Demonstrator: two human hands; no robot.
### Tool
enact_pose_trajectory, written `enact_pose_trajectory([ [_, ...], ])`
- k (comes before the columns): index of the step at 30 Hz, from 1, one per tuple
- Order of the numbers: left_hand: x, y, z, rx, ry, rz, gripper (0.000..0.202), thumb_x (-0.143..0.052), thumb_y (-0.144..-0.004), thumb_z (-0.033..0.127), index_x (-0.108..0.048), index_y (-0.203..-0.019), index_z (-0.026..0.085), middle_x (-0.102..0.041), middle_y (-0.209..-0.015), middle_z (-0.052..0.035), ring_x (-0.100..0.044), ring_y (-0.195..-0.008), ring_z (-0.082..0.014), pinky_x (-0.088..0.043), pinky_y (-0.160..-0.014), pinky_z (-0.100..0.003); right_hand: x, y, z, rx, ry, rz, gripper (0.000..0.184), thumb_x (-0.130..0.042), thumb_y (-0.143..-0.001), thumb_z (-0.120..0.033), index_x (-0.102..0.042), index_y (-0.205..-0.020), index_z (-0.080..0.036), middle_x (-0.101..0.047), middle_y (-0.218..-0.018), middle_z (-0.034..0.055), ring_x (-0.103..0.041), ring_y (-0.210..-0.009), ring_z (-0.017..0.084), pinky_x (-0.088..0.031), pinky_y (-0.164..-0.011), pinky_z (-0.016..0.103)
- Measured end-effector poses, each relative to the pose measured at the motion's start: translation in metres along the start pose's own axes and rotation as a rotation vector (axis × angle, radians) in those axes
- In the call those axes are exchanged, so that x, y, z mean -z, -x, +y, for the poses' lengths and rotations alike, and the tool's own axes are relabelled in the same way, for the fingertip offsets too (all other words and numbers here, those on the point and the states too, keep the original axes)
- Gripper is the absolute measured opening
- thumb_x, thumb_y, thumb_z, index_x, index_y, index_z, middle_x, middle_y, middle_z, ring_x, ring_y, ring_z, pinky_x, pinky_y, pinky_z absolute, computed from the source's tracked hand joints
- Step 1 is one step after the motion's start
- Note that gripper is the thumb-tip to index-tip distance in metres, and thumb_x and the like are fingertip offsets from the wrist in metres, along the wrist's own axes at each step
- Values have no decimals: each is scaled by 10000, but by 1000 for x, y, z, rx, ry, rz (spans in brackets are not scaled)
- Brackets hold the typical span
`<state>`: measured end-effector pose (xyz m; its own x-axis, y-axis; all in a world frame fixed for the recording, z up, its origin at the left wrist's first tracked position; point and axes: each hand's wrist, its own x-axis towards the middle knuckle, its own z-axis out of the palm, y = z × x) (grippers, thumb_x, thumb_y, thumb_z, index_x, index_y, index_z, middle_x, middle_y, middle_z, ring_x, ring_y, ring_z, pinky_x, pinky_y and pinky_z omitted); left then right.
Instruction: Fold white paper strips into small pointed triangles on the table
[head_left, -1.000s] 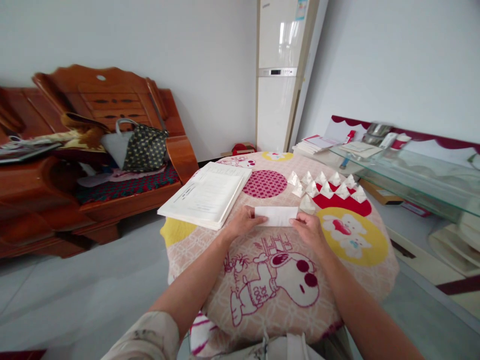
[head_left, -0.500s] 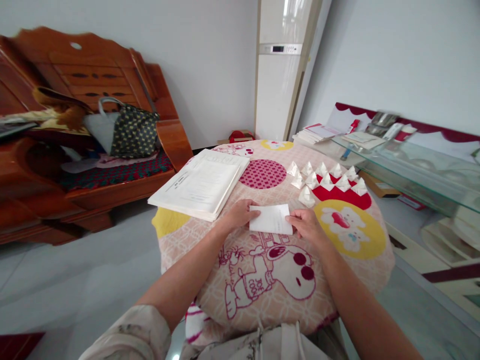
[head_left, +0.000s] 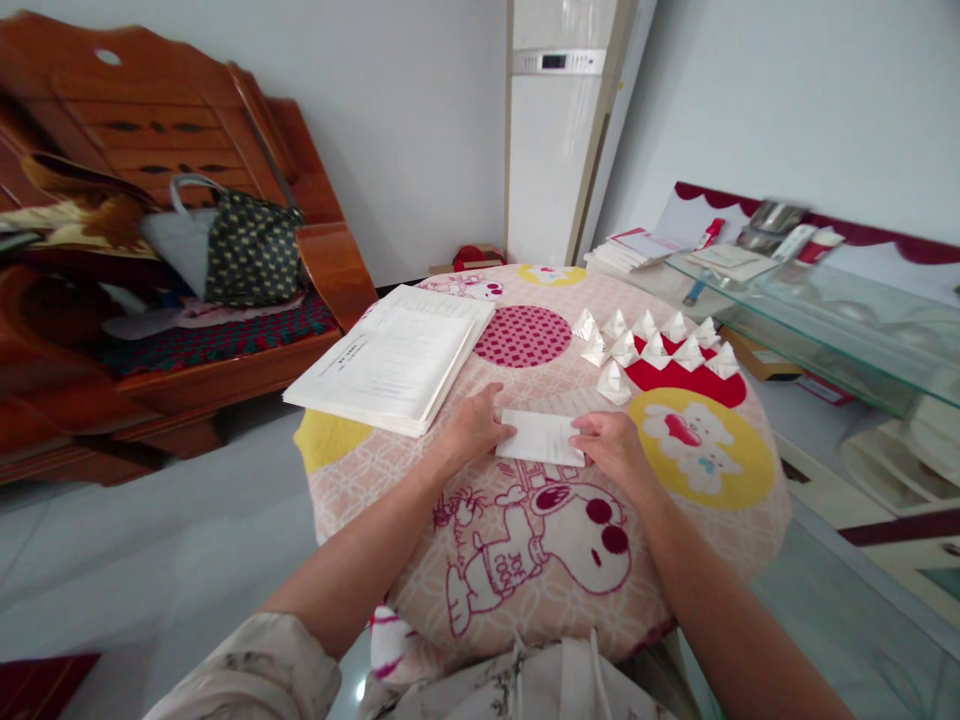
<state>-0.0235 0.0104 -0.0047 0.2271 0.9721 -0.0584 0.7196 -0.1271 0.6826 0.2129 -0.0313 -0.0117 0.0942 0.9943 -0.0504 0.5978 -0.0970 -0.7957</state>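
Observation:
A small folded sheet of white paper (head_left: 540, 438) with faint print lies flat before me on the patterned tablecloth (head_left: 517, 395). At its left edge is my left hand (head_left: 476, 428), thumb on the paper and index finger lifted off; the fingers beneath are hidden. My right hand (head_left: 609, 443) pinches the right edge between thumb and fingers. Beyond my right hand stand several small folded paper shapes (head_left: 624, 348) in rows, one (head_left: 613, 383) set nearer to me. To the left, a thick stack of printed sheets (head_left: 390, 360) rests on the cloth.
A glass shelf (head_left: 840, 320) with papers, a metal container and a cup stands right of the table. A wooden bench (head_left: 172, 110) with a dark patterned bag (head_left: 255, 245) is at the left. A tall white cabinet-like unit (head_left: 555, 150) stands in the back corner.
My left index finger has risen away from the paper, while the left thumb stays at its edge. The paper now lies flatter. My right hand keeps its pinch. The view has shifted slightly.

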Motion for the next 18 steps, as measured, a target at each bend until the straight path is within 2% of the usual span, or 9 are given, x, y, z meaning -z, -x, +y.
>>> enact_pose_trajectory([
  [2, 0, 2, 3, 5, -33, 2, 795, -738, -740, 163, -437, -1473, 97, -682, -681, 13, -660, -688, -184, -482, -712, -279, -1, 0, 2, -10, 8, -1, 258, -655, -674, -233, -778, -867, -113, -717, -624, 47, -613, -495, 163, -445, -471, 243],
  [5, 0, 4, 5, 6, -76, 14, 802, -746, -743, 175, -435, -1479, 108, -699, -717, 1, -669, -718, -190, -485, -733, -281, -1, 2, 1, 10, 5, -7, 196, -644, -670, -235, -770, -774, -128, -713, -607, 46, -618, -494, 160, -445, -483, 239],
  [11, 1, 6, 6, 5, -112, 15, 812, -759, -737, 186, -441, -1480, 108, -698, -732, -3, -668, -734, -189, -482, -741, -279, 0, 4, 0, 80, 80, -1, 167, -622, -660, -205, -768, -705, -137, -677, -544, 44, -620, -520, 167, -424, -497, 235],
  [18, 4, 4, 1, -3, 4, -38, 839, -756, -704, 170, -441, -1474, 64, -657, -638, 22, -638, -648, -178, -473, -675, -275, -1, 2, 5, 143, 99, -13, 156, -613, -675, -193, -766, -682, -158, -679, -550, 37, -619, -549, 164, -403, -501, 225],
])
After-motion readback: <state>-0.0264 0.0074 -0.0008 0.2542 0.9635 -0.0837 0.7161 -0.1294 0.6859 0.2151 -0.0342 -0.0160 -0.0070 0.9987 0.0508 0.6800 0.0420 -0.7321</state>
